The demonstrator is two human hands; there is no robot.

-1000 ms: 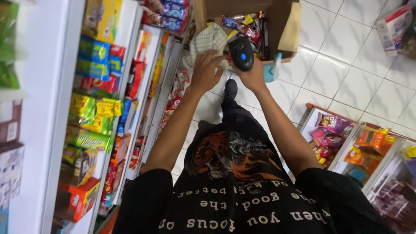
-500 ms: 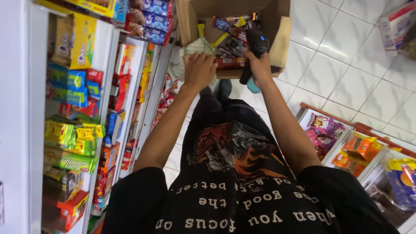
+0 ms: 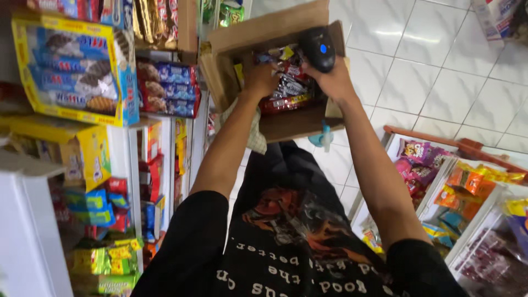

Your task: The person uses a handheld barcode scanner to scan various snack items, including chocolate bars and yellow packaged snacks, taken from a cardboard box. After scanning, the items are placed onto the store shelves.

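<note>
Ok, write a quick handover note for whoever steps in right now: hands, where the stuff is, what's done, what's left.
Left hand: reaching into the open cardboard box, on the snack packets; what it grips is hidden.
Right hand: holding the black handheld scanner over the box.
The box sits on the tiled floor beside the stocked shelves.
Done: box opened.
Left: the box looks full of packets; whether any are scanned cannot be told.

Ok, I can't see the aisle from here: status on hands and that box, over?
Left hand down in the cardboard box, on the snack packets. Right hand gripping a black handheld scanner over the box. Nothing blocking.
</note>
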